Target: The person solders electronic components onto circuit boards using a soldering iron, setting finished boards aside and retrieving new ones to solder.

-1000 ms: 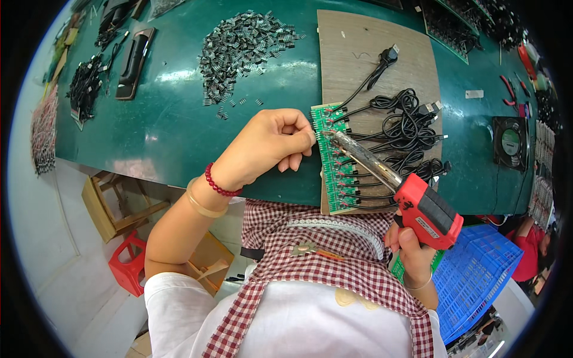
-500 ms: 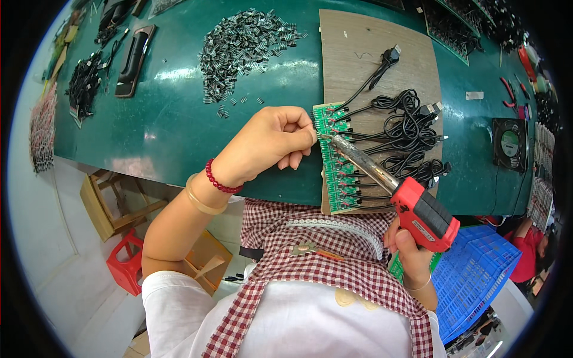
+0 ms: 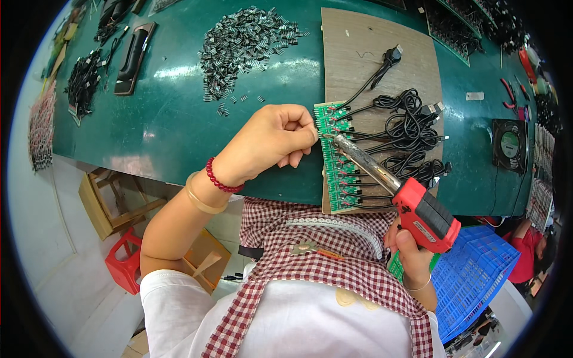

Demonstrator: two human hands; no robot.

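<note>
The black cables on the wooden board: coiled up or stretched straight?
Coiled. The black cables lie in loose loops on the wooden board, their ends running to the green circuit strip.

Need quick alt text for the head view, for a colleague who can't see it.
The right hand holds a red soldering gun, tip on a strip of green circuit boards with black cables; the left hand pinches the strip's upper end. All lies on a wooden board on a green table.

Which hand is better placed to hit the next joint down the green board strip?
Right. The right hand grips the red soldering gun, its tip already on the green board strip. The left hand is fisted at the strip's upper edge.
</note>
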